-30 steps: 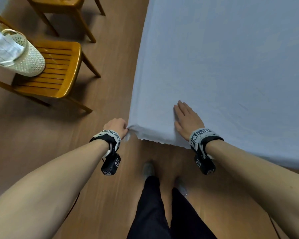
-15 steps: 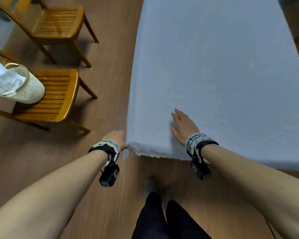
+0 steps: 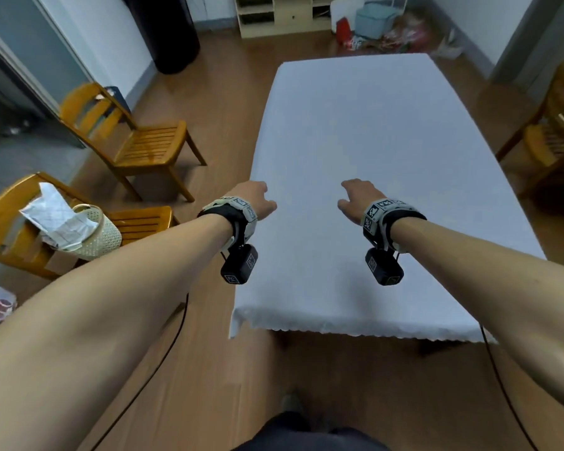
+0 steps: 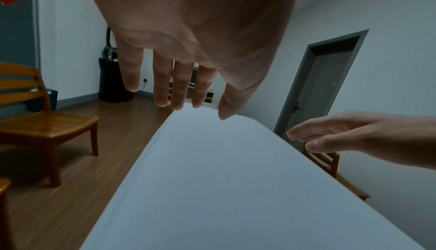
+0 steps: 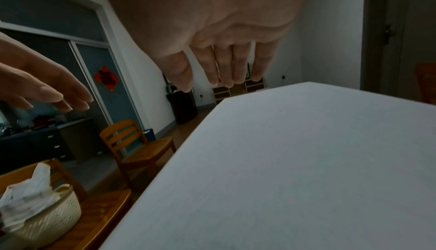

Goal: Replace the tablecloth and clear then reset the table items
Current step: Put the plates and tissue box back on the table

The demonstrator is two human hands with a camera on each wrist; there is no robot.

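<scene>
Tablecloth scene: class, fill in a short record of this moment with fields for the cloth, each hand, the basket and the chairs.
cloth: white tablecloth spread flat over the table, scalloped hem hanging at the near end
left hand: above the cloth's left edge, fingers relaxed, holding nothing
right hand: above the cloth, fingers relaxed, holding nothing
basket: woven, on the nearest chair's seat, with crumpled white cloth in it
chairs: two wooden chairs left of the table, one on the right
on the cloth: nothing in view
</scene>
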